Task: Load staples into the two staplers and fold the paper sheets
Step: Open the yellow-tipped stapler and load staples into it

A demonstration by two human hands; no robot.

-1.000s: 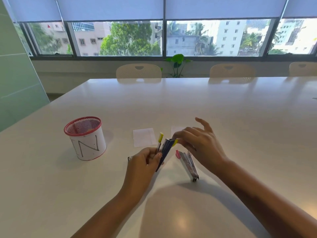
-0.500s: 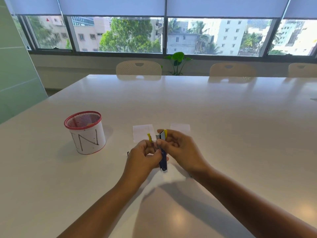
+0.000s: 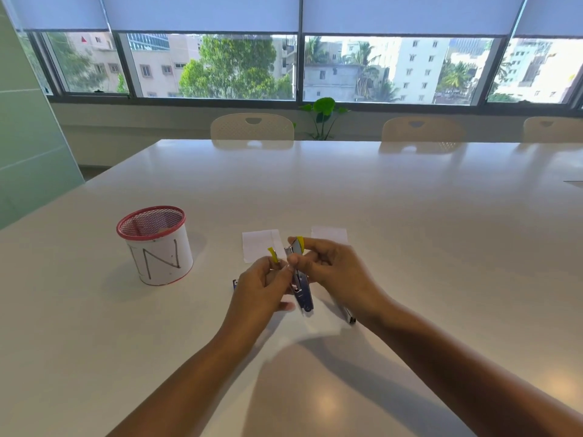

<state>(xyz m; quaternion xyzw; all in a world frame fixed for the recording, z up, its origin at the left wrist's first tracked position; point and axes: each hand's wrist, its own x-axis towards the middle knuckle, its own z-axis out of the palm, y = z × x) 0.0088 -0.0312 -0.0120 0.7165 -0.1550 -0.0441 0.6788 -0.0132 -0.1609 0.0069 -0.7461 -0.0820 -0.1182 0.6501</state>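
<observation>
A blue stapler with yellow tips [image 3: 303, 291] is held upright above the table between both hands. My left hand [image 3: 260, 287] grips its left side, where a yellow-tipped part sticks up. My right hand [image 3: 336, 271] pinches the stapler's top near the other yellow tip. A second stapler [image 3: 348, 315] lies on the table under my right wrist, mostly hidden. Two small white paper sheets lie flat behind the hands, one on the left [image 3: 260, 244] and one on the right [image 3: 329, 234]. A small blue object [image 3: 234, 283] peeks out left of my left hand.
A red mesh cup wrapped in white paper marked "N" [image 3: 156, 246] stands to the left on the white table [image 3: 410, 231]. Chairs [image 3: 252, 129] line the far edge under the windows. Another sheet's corner [image 3: 574, 183] shows at the far right.
My right hand came in from over the second stapler and took hold of the blue stapler's top. The stapler went from tilted to upright between both hands.
</observation>
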